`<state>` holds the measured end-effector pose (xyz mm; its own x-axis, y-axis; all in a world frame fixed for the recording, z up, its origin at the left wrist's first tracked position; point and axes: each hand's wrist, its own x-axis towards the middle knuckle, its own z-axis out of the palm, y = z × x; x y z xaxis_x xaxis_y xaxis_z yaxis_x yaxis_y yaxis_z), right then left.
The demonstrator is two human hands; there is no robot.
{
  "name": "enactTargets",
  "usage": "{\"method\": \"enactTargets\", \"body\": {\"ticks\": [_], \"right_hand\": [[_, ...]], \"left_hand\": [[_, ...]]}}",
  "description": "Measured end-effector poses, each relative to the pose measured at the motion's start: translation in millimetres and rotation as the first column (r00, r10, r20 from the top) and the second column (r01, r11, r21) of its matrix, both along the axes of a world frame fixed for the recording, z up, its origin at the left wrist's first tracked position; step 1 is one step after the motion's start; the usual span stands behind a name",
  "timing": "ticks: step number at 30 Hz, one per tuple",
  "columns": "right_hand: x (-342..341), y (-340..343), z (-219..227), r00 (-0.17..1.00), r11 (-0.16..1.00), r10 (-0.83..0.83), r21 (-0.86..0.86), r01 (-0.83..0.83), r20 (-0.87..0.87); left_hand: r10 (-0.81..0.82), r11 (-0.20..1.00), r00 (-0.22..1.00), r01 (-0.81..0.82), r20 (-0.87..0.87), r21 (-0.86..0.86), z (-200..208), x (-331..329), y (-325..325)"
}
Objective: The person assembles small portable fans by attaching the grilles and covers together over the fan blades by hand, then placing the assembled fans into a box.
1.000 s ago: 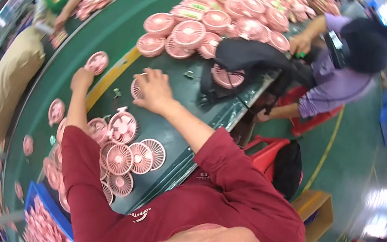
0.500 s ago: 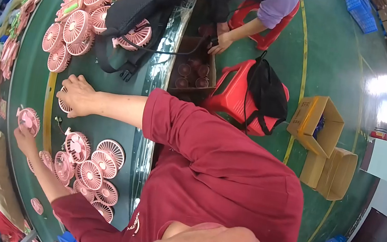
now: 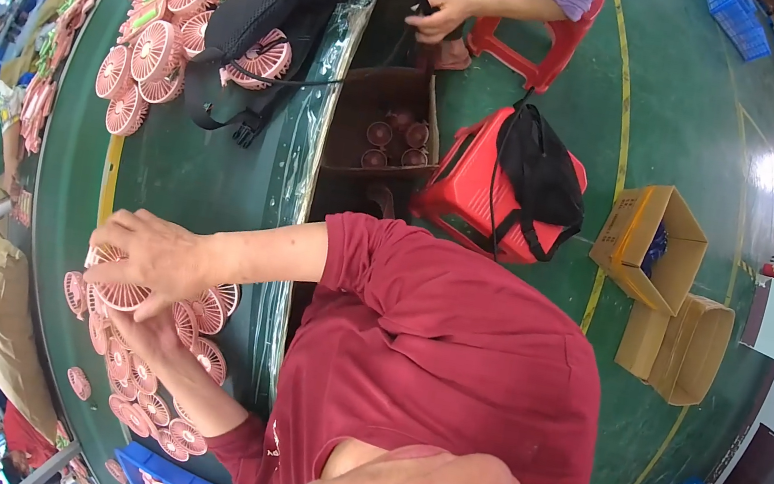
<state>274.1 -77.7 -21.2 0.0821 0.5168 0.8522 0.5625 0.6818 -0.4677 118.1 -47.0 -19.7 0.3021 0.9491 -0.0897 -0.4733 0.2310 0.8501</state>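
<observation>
Right hand [image 3: 151,260] and left hand [image 3: 148,334] are held close together above a long green work surface [image 3: 204,183], near its yellow stripe [image 3: 110,178]. By the look of it, the step in hand is a two-handed handling of one part; steady support from below and an even hold around the rim would seem to be called for next. Beside the left forearm, a cluster of pink fan parts [image 3: 209,358] is laid out, several overlapping. Over the left hand, a round pink fan grille [image 3: 123,299] is clasped by the right, whose fingers are half curled and spread across it; the left hand's grip is mostly covered and cannot be told. The grille is pale and slightly tilted, its face cut by narrow slots that are ranged toward the rim.
</observation>
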Motion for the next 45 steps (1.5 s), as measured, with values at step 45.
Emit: {"method": "enactTargets", "body": {"ticks": [45], "right_hand": [[301.9,-180.4,-254.9,0.588,0.483,-0.809,-0.581,0.656,-0.008]], "left_hand": [[-0.165,0.621,0.582,0.688,-0.796,0.375,-19.3,97.0,-100.8]]}}
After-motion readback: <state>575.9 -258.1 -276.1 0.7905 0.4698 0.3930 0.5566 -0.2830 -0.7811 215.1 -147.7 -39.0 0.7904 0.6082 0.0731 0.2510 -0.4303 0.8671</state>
